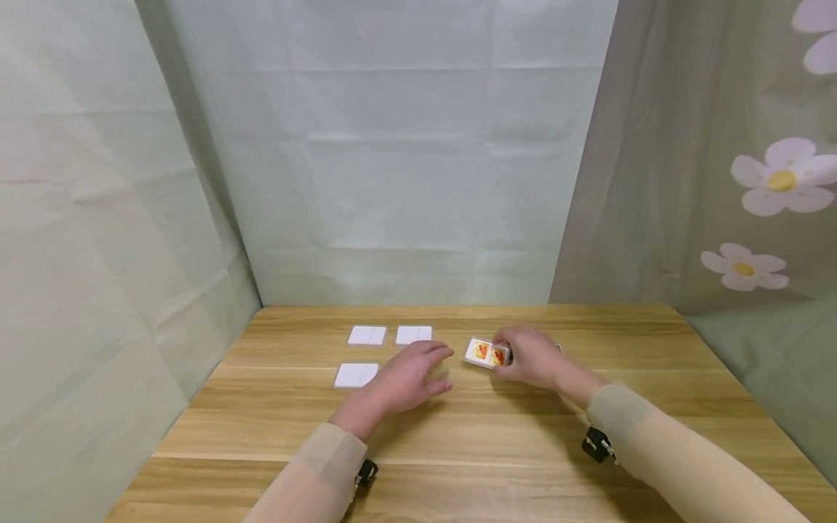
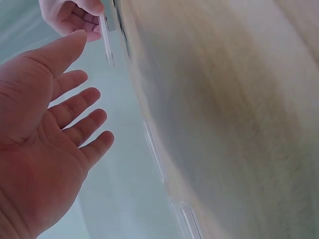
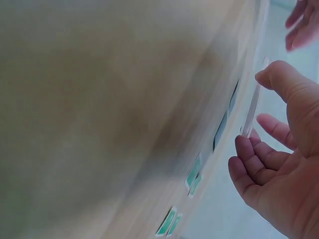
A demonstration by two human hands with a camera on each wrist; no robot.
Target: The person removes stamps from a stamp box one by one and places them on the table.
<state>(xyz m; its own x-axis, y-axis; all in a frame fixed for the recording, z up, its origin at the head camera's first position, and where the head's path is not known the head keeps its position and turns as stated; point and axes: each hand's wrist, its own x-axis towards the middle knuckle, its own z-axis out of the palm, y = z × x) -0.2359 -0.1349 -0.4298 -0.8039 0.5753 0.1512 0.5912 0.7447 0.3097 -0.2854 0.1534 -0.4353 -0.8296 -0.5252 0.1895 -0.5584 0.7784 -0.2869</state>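
My right hand (image 1: pixel 532 357) pinches a flat clear-edged card (image 1: pixel 480 351) between thumb and fingers. Two small red-and-yellow pictures show side by side on its white face. Seen edge-on in the right wrist view, the same card (image 3: pixel 252 109) is held up off the wooden table. My left hand (image 1: pixel 407 376) hovers with fingers spread, holding nothing, and in the left wrist view its palm (image 2: pixel 40 164) shows bare. Just left of it lies a white card (image 1: pixel 356 375), with two more white cards, one (image 1: pixel 367 335) at the back left and one (image 1: pixel 414 334) beyond the left fingers.
The wooden table (image 1: pixel 471 450) runs back to a pale cloth backdrop (image 1: pixel 405 181). Green-faced cards (image 3: pixel 167 221) and dark-looking flat pieces (image 3: pixel 220 130) lie under the right hand's side. A card edge (image 1: pixel 559 347) peeks out behind the right hand.
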